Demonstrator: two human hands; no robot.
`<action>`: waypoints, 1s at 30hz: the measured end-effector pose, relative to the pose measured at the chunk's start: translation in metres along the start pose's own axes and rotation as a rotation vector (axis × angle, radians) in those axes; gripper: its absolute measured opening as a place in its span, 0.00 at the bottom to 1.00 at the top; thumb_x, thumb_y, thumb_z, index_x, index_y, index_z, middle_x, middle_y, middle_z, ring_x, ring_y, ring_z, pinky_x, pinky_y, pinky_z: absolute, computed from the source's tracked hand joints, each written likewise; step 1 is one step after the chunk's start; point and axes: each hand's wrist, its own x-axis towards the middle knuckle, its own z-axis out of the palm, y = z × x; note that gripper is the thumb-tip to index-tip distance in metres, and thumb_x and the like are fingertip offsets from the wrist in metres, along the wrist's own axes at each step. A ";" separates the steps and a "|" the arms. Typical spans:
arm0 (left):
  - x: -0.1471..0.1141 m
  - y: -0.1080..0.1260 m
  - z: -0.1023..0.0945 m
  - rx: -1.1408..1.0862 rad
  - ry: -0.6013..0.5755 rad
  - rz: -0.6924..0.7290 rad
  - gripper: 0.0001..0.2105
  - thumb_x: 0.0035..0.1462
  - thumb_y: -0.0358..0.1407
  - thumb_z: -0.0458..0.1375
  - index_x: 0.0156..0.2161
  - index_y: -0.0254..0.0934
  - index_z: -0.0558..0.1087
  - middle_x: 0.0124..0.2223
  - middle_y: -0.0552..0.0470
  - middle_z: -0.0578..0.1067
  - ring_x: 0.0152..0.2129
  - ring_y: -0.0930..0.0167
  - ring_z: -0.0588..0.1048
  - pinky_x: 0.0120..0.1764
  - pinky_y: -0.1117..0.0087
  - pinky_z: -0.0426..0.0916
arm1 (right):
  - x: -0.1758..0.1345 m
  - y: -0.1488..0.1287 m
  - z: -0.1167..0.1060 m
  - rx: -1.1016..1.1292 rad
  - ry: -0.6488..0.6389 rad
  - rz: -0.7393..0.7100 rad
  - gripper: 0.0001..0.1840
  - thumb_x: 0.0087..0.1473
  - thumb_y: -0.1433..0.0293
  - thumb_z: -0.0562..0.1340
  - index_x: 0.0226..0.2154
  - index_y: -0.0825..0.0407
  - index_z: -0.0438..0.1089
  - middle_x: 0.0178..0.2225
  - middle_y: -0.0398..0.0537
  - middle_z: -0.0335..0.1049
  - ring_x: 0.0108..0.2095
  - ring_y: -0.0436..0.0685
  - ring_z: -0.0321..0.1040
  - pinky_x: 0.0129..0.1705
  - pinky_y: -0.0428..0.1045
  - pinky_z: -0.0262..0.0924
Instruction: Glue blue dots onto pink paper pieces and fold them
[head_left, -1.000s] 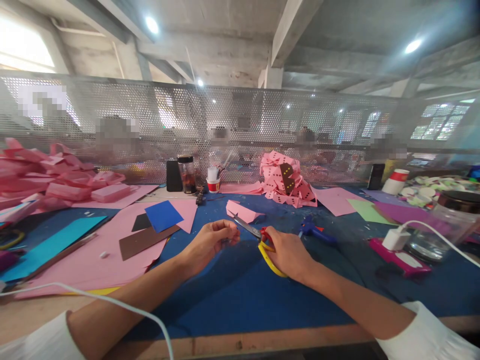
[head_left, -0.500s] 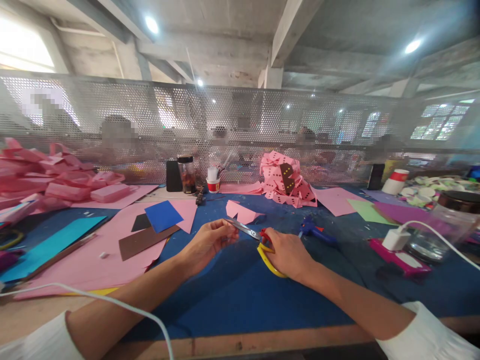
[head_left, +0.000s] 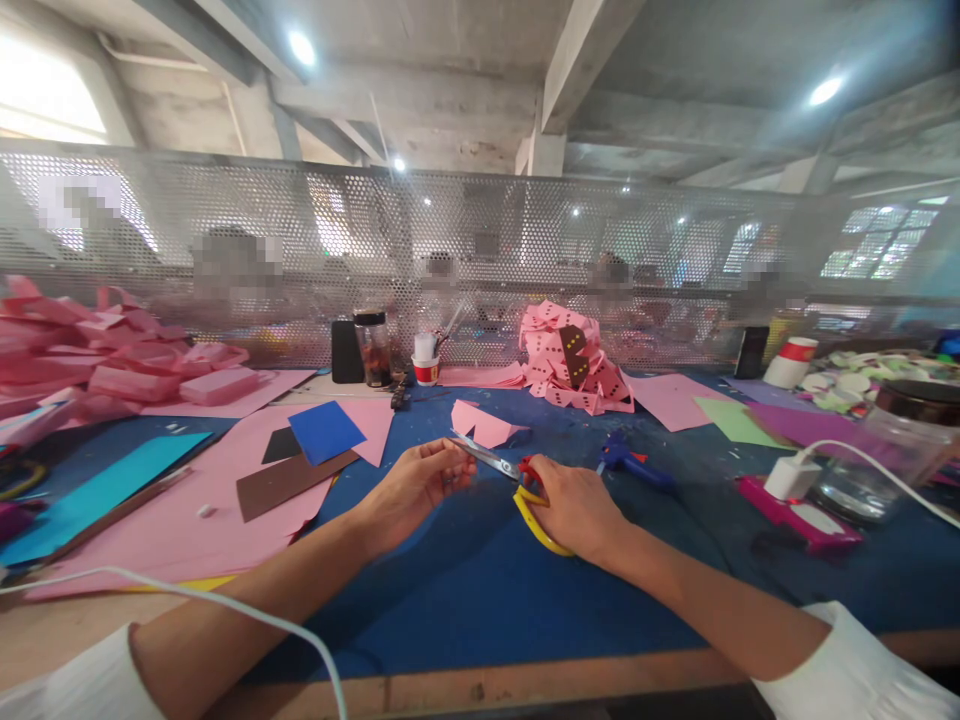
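In the middle of the blue table [head_left: 435,620], my right hand [head_left: 581,508] is closed round the handles of a pair of scissors [head_left: 538,520] with yellow and red grips. The metal blades point up and left, their tips at the fingers of my left hand [head_left: 420,490]. Those left fingers are pinched together beside the tips; what they hold, if anything, is too small to make out. Just beyond the blades lies a cut pink foam or paper piece [head_left: 487,424] with a notch. A blue glue gun [head_left: 634,462] rests right of my right hand.
Pink sheets [head_left: 187,500] with blue and brown pieces lie left; a heap of pink strips [head_left: 112,350] is behind. At the back stand a dotted pink pile [head_left: 555,350], a jar [head_left: 373,348] and a paper cup [head_left: 425,370]. Right are a magenta power strip [head_left: 802,515] and a clear jar [head_left: 862,490].
Hardly anything differs. Both hands and the scissors stay in nearly the same place, and the view has shifted very slightly.
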 end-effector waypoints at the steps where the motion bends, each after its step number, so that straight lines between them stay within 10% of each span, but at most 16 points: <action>1: 0.000 0.000 0.000 -0.007 0.003 -0.002 0.03 0.52 0.30 0.63 0.32 0.31 0.75 0.29 0.51 0.76 0.27 0.76 0.74 0.35 0.77 0.70 | 0.000 0.000 0.000 0.001 0.000 0.002 0.14 0.57 0.57 0.55 0.39 0.50 0.63 0.37 0.47 0.74 0.36 0.58 0.73 0.33 0.48 0.53; 30: 0.001 -0.001 0.000 0.064 0.003 0.025 0.03 0.51 0.31 0.63 0.32 0.32 0.76 0.29 0.52 0.76 0.27 0.76 0.73 0.35 0.76 0.68 | 0.000 -0.002 -0.004 -0.038 -0.028 0.017 0.13 0.58 0.58 0.54 0.40 0.50 0.63 0.37 0.47 0.74 0.36 0.58 0.73 0.34 0.48 0.56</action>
